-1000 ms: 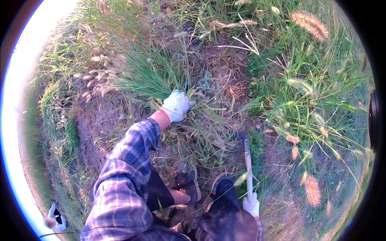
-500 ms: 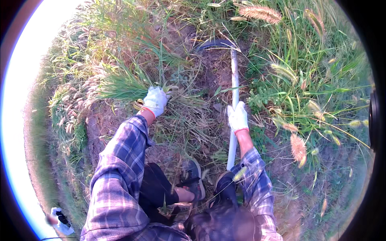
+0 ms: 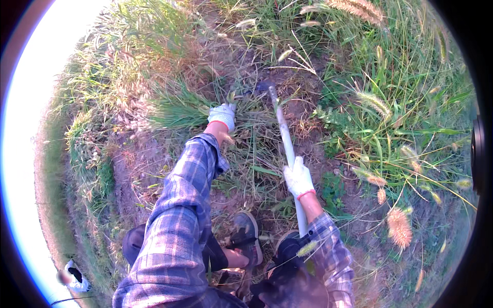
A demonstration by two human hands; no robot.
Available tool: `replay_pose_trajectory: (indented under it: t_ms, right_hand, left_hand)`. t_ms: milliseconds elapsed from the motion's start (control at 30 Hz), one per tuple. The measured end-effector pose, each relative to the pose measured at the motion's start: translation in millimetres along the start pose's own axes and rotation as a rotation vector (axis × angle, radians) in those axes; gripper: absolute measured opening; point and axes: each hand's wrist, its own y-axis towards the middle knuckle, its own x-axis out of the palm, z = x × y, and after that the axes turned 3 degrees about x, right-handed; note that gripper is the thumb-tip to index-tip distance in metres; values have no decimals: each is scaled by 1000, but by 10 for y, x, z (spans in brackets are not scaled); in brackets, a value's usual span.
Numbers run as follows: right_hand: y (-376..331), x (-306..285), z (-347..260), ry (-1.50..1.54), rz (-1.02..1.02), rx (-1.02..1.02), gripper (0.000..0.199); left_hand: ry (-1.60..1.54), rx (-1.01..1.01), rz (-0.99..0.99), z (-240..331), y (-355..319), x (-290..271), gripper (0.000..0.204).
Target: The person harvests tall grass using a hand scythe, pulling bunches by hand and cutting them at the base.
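My right hand point(image 3: 299, 177), in a white glove with a red cuff, is closed round the long pale handle of a sickle point(image 3: 285, 132). Its dark curved blade point(image 3: 264, 86) lies low among the stems at the handle's far end, partly hidden by grass. To the left of the blade, my left hand point(image 3: 222, 116), gloved the same way, closes on a clump of grass point(image 3: 186, 109). Its fingertips are partly lost among the stems. Loose cut-looking grass point(image 3: 251, 138) lies on the ground between the two hands.
Tall green grass with bristly seed heads point(image 3: 399, 227) stands on the right. More grass and pale seed heads cover the left. My shoes point(image 3: 246, 237) rest on the soil below the sickle. Far off at the lower left is a person in white point(image 3: 77, 280).
The sickle's blade has come nearer and tilted left, toward my left hand. My left hand has moved right, closer to the blade. My right hand has lowered with the handle.
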Motion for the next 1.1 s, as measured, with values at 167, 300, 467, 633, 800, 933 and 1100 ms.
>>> replay_pose_trajectory:
  t_ms: [167, 300, 467, 633, 800, 933, 1100]
  right_hand:
    - [490, 30, -1, -41, 340, -102, 30]
    - [-143, 230, 778, -40, 101, -1, 29]
    - [-808, 25, 1061, -40, 84, 148, 30]
    - [-467, -112, 567, -91, 229, 11, 29]
    - [-253, 40, 481, -231, 128, -19, 29]
    - [-1251, -240, 1288, -316, 85, 23, 27]
    - [-2663, -735, 1494, -273, 129, 253, 31]
  left_hand:
    - [20, 49, 118, 169, 65, -18, 30]
    - [40, 52, 136, 98, 54, -117, 31]
    - [25, 130, 98, 152, -356, -14, 40]
    - [-13, 95, -65, 153, -760, -17, 48]
    - [19, 140, 76, 165, -911, 25, 45]
    - [82, 204, 71, 44, -1042, -195, 46]
    - [266, 303, -50, -413, -1775, -604, 65]
